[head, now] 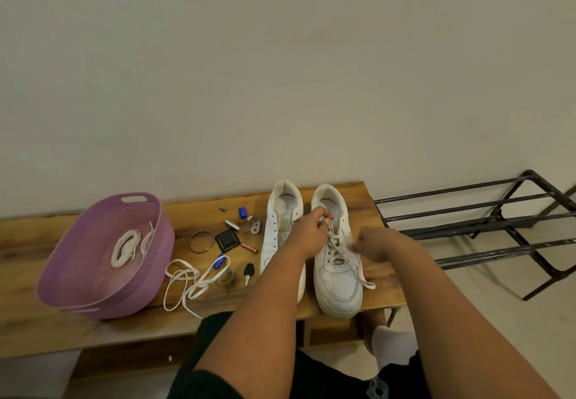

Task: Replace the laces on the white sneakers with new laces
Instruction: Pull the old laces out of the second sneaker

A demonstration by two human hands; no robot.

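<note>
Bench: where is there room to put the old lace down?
Bare wood shows at the bench's left end, in front of the purple basket, and behind the small clutter near the wall. It is crowded between the basket and the sneakers: a loose lace, key, bangle and batteries lie there.

On the wooden counter (28, 330) lie a beaded bangle (201, 242), a black square case (227, 240), a black-headed key (248, 273), a small battery (250, 247) and a blue cap (242, 212). A black metal rack (511, 227) stands at the counter's right end.
</note>
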